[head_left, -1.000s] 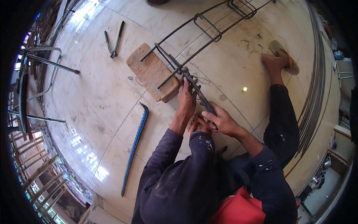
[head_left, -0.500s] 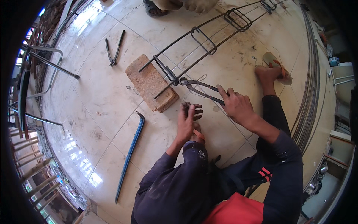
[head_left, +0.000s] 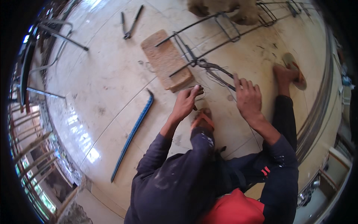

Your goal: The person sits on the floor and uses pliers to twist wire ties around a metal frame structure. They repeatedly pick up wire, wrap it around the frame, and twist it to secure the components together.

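Observation:
My right hand is closed around the handles of dark pincers. Their jaws meet the near corner of a rebar cage, where a stirrup crosses a long bar and loose thin wire curls. The cage's bar ends rest on a reddish brick on the floor. Below the brick, my left hand is closed with thumb against forefinger. Thin dark strands of wire show at its fingertips, partly hidden by the fingers.
A second pair of pincers lies spread at far left, and a bent blue bar nearer. Another person's feet are beside the cage. My sandaled foot is below my left hand. Long rods line the right; metal chair legs stand left.
The view has shifted, so the floor things sit higher and to the right. The pincers stay at the cage corner in my right hand. My left hand has risen closer to the brick.

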A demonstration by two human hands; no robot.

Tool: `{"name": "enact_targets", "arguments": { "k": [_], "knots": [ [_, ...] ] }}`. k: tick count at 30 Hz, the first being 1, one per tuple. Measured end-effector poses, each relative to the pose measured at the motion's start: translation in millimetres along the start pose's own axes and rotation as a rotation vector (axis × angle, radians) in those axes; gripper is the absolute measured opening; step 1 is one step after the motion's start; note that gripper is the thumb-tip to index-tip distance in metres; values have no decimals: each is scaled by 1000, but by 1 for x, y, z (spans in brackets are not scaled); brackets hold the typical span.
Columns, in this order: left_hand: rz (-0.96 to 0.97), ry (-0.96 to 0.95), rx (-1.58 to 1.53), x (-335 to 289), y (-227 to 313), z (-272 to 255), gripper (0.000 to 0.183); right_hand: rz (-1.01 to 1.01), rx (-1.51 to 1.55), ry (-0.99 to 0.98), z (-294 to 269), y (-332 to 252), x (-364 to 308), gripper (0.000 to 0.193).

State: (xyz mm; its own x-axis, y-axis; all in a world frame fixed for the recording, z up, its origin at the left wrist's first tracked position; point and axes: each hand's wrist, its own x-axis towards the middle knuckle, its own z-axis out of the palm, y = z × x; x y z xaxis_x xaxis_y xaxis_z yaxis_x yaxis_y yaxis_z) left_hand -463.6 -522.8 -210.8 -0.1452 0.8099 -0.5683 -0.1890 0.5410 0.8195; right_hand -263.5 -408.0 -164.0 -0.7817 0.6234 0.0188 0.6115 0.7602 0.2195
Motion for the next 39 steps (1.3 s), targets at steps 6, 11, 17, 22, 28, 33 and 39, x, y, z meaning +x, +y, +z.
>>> {"name": "enact_targets", "arguments": {
  "k": [6,11,17,22,28,33,39],
  "knots": [
    [402,191,-12,13,0,-20,38,-54,-47,-9,0,-12,5,71],
    [390,283,-16,24,31,-1,37,44,-3,-90,0,-12,4,66],
    [316,392,-159,40,5,19,46,94,115,-129,0,-18,0,69],
    [249,300,-455,38,20,27,43,116,85,-93,-8,-18,1,71],
    [236,269,-439,48,9,24,40,46,-16,-102,-20,-17,12,66],
    [253,243,-496,46,11,30,37,20,-28,-128,-17,-10,13,65],
    [257,255,-557,50,6,27,37,-83,19,-131,-14,-2,15,57]
  ]
}}
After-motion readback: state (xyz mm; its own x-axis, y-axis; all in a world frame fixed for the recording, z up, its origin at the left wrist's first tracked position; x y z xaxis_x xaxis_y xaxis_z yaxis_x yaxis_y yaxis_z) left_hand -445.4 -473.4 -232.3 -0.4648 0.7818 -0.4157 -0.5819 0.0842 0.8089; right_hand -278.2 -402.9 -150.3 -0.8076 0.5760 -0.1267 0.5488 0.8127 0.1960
